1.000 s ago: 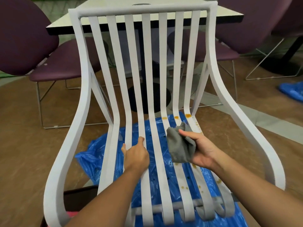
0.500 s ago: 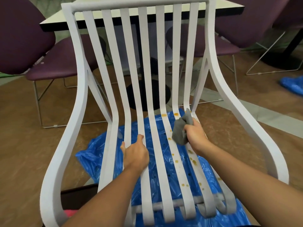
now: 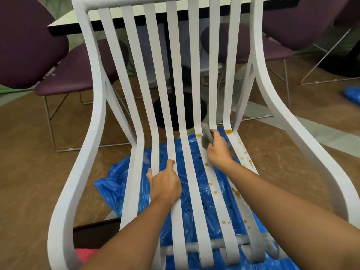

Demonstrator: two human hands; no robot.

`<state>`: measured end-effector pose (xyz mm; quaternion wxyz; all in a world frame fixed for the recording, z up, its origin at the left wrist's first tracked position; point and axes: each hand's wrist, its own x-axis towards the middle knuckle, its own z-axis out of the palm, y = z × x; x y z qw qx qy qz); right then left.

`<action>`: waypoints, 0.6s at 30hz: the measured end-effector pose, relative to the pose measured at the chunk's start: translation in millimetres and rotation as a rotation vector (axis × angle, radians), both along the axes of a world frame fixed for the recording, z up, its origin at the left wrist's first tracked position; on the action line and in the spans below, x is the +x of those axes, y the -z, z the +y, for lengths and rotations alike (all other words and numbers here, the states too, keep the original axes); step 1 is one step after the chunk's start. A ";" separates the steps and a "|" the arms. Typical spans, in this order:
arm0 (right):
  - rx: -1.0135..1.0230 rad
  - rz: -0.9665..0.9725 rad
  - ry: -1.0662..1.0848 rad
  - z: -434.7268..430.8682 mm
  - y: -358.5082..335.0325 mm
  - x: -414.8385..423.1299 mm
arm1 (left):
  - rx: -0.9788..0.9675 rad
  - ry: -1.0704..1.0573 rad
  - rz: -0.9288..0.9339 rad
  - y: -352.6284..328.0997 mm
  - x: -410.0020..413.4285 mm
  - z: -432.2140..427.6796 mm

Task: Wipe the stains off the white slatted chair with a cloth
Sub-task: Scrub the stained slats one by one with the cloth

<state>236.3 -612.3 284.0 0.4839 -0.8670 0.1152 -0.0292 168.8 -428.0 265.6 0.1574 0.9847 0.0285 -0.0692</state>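
Note:
The white slatted chair (image 3: 91, 117) fills the view, its seat slats running toward me. Orange-brown stains (image 3: 241, 151) dot the right-hand slats, with bigger blots near the bend of the seat. My right hand (image 3: 218, 151) grips a grey cloth (image 3: 206, 137) and presses it on a slat by the bend, beside a stain. My left hand (image 3: 165, 184) holds a middle slat of the seat, thumb on top and fingers curled under it.
A blue plastic sheet (image 3: 111, 184) lies on the brown floor under the chair. Purple chairs (image 3: 29, 45) and a white table (image 3: 64, 22) on a black base stand behind. Another blue sheet (image 3: 352, 94) lies at far right. A dark object with something pink (image 3: 85, 252) sits by the chair's front left.
My right hand has carried the cloth forward along the slats, from mid-seat to the bend under the backrest. My left hand has kept its hold on the slat.

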 end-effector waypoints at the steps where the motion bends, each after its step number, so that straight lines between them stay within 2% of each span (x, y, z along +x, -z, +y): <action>1: -0.040 -0.004 -0.028 2.8 2.4 2.8 | -0.002 -0.001 -0.001 0.6 0.9 0.1; 5: -0.042 0.063 -0.036 12.1 12.9 10.9 | -0.002 -0.003 0.001 1.4 2.0 0.1; 8: -0.018 0.188 -0.017 18.3 20.9 13.6 | -0.003 -0.009 -0.004 1.1 2.2 0.4; 13: 0.132 0.438 0.051 24.7 21.6 19.9 | -0.003 -0.018 -0.009 1.0 1.6 0.6; 16: 0.105 0.479 0.118 29.2 27.9 36.7 | -0.005 -0.021 -0.013 0.7 1.9 0.2; 18: 0.026 0.493 0.073 32.3 24.6 42.1 | -0.001 -0.027 -0.014 1.7 1.5 0.3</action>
